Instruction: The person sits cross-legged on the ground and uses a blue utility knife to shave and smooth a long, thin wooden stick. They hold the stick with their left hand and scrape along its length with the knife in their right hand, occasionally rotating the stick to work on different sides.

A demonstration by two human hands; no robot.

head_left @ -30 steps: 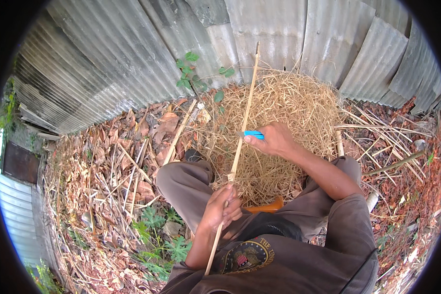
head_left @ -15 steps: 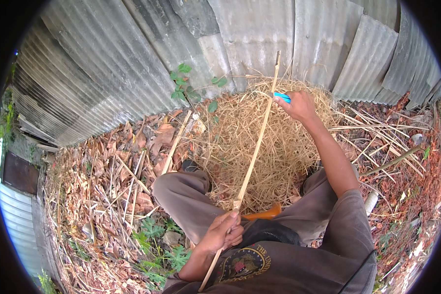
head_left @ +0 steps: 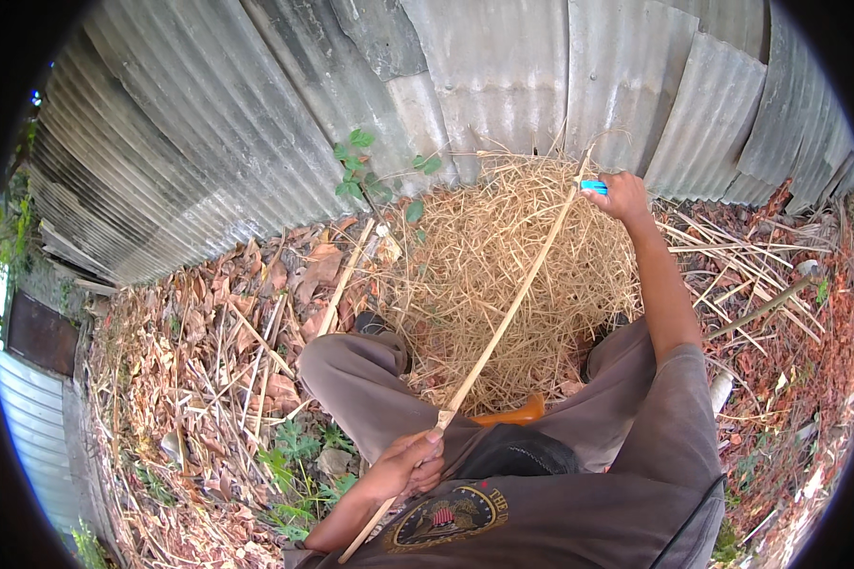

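A long, pale split bamboo strip (head_left: 505, 346) slants from my lap up to the far right. My left hand (head_left: 406, 467) is wrapped round its lower part, just below a node, and the lower end sticks out past my wrist. Close to the strip's far end, my right hand (head_left: 624, 196) grips a bright blue handle (head_left: 594, 188), likely of a knife. It is held against the strip; the blade itself is too small to make out. Thin curled shavings stand near that far end.
A heap of pale shavings (head_left: 512, 247) lies between my feet, before a corrugated metal fence (head_left: 503, 76). An orange object (head_left: 510, 414) and a black item (head_left: 517, 450) rest at my lap. Another bamboo piece (head_left: 346, 275) leans left of my knee. Cut strips (head_left: 740, 251) lie on the right.
My right hand with the blue handle has moved right, nearer the strip's far end. The strip has swung to a steeper rightward slant, and my left hand has shifted slightly left and down.
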